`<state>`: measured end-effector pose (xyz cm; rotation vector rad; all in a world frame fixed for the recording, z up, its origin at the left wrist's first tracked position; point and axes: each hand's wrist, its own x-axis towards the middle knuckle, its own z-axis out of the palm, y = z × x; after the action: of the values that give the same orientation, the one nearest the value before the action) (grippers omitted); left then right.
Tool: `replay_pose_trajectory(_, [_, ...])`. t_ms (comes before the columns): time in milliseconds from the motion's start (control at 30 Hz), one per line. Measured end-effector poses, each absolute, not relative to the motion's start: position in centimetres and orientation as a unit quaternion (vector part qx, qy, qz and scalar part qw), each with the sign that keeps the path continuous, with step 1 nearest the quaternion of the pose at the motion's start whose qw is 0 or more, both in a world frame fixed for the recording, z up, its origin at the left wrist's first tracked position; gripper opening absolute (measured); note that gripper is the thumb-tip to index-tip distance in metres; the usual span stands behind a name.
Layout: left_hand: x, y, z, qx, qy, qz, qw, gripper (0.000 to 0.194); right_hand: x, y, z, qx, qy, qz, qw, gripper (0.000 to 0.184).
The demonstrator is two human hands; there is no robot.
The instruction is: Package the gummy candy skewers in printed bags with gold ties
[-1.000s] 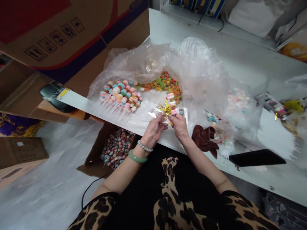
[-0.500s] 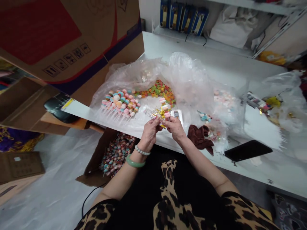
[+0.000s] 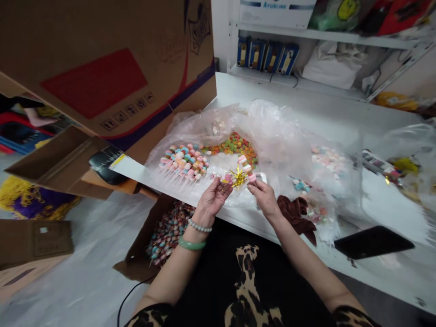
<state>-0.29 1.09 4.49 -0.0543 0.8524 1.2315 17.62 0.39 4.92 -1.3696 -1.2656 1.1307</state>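
My right hand [image 3: 265, 198] is closed around the lower end of a marshmallow skewer [image 3: 243, 161], pink and white pieces stacked upright. A shiny gold tinsel bow [image 3: 238, 177] sits against its left side, between my hands. The fingers of my left hand [image 3: 214, 196] are pinched together just left of the bow, by a small pinkish piece; what exactly they hold is too small to make out. To the left lies a pile of finished marshmallow skewers [image 3: 185, 162] with white sticks towards me. Behind my hands are loose ring-shaped gummies [image 3: 235, 144] on clear plastic.
A large cardboard carton [image 3: 143, 109] stands at the left. Below the table edge, an open box [image 3: 132, 268] holds many wrapped skewers. To the right lie a brown cloth [image 3: 294, 213], a black phone [image 3: 374, 241] and a plastic bag of pale marshmallows [image 3: 329, 161].
My hands have moved apart; the right now holds the skewer by its lower end, and the gold bow shows spread out. The camera view has tilted up, so more shelf shows.
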Motion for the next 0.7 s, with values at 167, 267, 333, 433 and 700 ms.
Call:
replay_pose_trajectory(167, [-1.6, 2.1, 4.3, -0.087, 0.362, 0.599, 0.709, 0.014, 18.7, -2.3, 5.2, -0.555, -0.563, 0.448, 0.418, 0.019])
replay_pose_trajectory(267, [-1.8, 2.3, 4.3, -0.085, 0.353, 0.606, 0.708, 0.015, 18.1, -3.4, 5.8, -0.552, -0.567, 0.445, 0.420, 0.019])
replay_pose_trajectory(333, [-1.8, 2.3, 4.4, -0.078, 0.351, 0.608, 0.708, 0.016, 17.8, -3.7, 6.1, -0.553, -0.566, 0.431, 0.434, 0.018])
replay_pose_trajectory(433, [-1.7, 2.1, 4.6, -0.058, 0.346, 0.610, 0.711, 0.015, 17.6, -3.7, 6.1, -0.556, -0.561, 0.415, 0.451, 0.018])
replay_pose_trajectory(700, [-1.2, 1.9, 5.0, -0.088, 0.350, 0.610, 0.706, 0.026, 17.7, -3.7, 5.1, -0.536, -0.597, 0.385, 0.456, 0.018])
